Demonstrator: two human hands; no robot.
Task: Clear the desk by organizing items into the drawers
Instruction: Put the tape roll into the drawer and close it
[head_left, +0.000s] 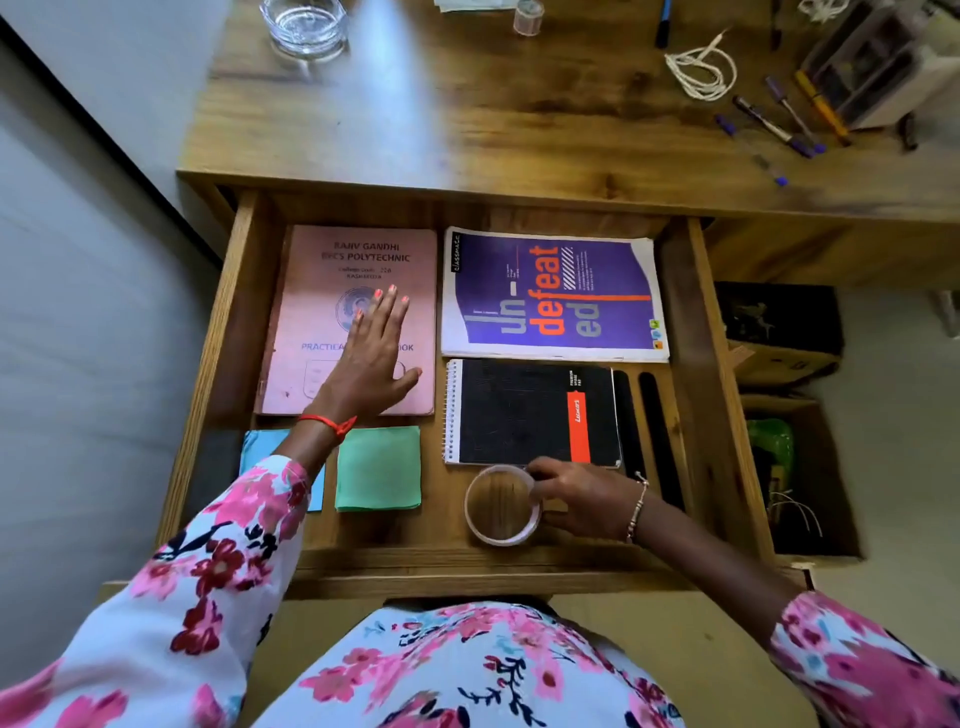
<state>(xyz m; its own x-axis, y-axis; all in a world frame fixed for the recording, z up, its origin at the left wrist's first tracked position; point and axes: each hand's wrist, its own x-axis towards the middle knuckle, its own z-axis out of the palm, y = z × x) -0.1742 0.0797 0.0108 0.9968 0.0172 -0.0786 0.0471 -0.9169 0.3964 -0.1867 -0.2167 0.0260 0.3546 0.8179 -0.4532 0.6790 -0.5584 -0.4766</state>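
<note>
The wooden drawer (698, 364) stands pulled out below the worktop (467, 119). The left hand (371, 358) lies flat on the pink practical notebook (322, 291) in the drawer's back left part, its grip apart with straight fingers pressing the cover. The right hand (582, 499) has its grip clamped on the tape roll (506, 540), pinching the ring's right edge; the roll lies flat on the drawer floor near the front wall, just in front of the black spiral pad (519, 410). A purple Classmate notebook (550, 296) lies behind that pad. A green paper pad (378, 467) and a blue one (260, 447) lie front left. On the worktop are a glass bowl (304, 23), a string coil (701, 73) and several pens (769, 124).
</note>
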